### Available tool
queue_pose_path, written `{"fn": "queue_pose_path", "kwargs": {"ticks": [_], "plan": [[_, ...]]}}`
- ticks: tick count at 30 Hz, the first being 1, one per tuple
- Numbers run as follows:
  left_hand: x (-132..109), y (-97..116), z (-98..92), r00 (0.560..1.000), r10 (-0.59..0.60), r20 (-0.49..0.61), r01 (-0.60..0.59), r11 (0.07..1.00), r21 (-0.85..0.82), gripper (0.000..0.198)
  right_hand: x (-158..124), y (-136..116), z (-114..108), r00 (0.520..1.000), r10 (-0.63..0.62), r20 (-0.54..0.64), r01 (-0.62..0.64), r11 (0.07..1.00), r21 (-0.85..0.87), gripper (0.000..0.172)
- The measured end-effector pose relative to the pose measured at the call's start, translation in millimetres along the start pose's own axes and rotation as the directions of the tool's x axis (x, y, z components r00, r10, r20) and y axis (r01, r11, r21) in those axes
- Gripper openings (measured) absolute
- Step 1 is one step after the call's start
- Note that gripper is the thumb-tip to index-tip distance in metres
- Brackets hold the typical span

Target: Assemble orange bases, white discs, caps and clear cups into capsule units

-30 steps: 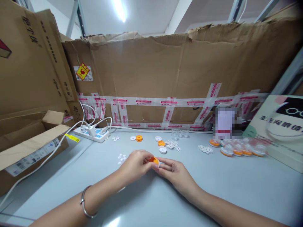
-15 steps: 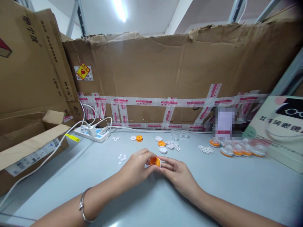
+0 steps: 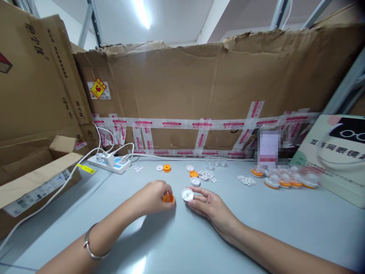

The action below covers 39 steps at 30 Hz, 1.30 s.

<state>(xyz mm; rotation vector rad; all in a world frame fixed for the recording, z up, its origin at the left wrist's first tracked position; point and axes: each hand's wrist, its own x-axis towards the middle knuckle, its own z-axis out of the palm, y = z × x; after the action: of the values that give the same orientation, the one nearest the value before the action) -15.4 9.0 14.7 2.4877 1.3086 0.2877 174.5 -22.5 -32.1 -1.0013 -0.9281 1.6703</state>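
Observation:
My left hand (image 3: 155, 196) grips an orange round plastic part (image 3: 168, 198) by its edge, just above the table. To its right, my right hand (image 3: 209, 201) pinches a white round plastic part (image 3: 187, 195) between thumb and fingers, its hollow side facing me. The two parts are apart. Beyond the hands lie a loose white disc (image 3: 195, 181), an orange disc (image 3: 193, 174) and another white disc (image 3: 189, 168). Farther left, an orange disc (image 3: 167, 168) touches a white one (image 3: 159, 168). A pile of small white printed pieces (image 3: 207, 176) sits behind my right hand.
Several clear-topped orange and white round pieces (image 3: 285, 182) stand at the right, beside a box with printed lettering (image 3: 333, 152). White pieces (image 3: 246, 180) lie nearer the middle. A power strip (image 3: 114, 163) with cables and an open carton (image 3: 37, 179) are at left. Cardboard (image 3: 171, 87) walls the back.
The orange and white parts, held together between both hands before, are now apart. My left hand has moved left with the orange part and covers the spot where small white discs lay.

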Motion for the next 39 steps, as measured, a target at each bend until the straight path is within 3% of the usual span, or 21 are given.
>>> {"fn": "queue_pose_path", "kwargs": {"ticks": [4,10,13,16,19,21,26,30,34,39], "plan": [[3,-2,7.4,0.999,0.018,-0.042,-0.018,1.000,0.004,0.021,0,1,-2,0.999,-0.002,0.035,0.002,1.000,-0.019,0.052],[5,17,-2.8,0.987,0.012,-0.158,-0.073,0.919,-0.388,0.027,-1,0,-3,0.997,-0.081,-0.001,0.081,0.992,-0.099,0.050],[3,17,-1.7,0.990,0.046,-0.137,-0.077,0.969,-0.235,0.025,0,0,-4,0.992,-0.123,-0.013,0.120,0.984,-0.129,0.049],[1,11,2.4,1.000,0.024,-0.015,-0.023,0.998,0.055,0.021,1,1,-5,0.992,-0.123,-0.024,0.119,0.985,-0.127,0.049],[0,8,5.7,0.998,0.007,0.062,-0.018,0.982,0.187,0.022,1,1,-5,0.995,-0.097,-0.022,0.094,0.989,-0.114,0.048],[2,8,6.9,0.999,0.034,0.032,-0.039,0.987,0.158,0.026,1,1,-5,0.996,-0.084,-0.013,0.082,0.990,-0.115,0.048],[7,14,11.8,0.970,0.120,-0.211,-0.138,0.988,-0.073,0.013,-2,1,-1,0.996,-0.093,0.011,0.094,0.987,-0.133,0.046],[8,17,19.1,0.966,0.094,-0.241,-0.136,0.977,-0.161,0.003,-3,5,1,0.991,-0.114,0.068,0.122,0.984,-0.126,0.044],[7,19,22.7,0.962,0.078,-0.262,-0.112,0.987,-0.117,0.002,-2,8,2,0.988,-0.132,0.078,0.142,0.981,-0.136,0.044],[3,21,26.2,0.932,0.171,-0.321,-0.167,0.985,0.039,0.006,-2,6,3,0.991,-0.112,0.072,0.121,0.984,-0.133,0.045]]}}
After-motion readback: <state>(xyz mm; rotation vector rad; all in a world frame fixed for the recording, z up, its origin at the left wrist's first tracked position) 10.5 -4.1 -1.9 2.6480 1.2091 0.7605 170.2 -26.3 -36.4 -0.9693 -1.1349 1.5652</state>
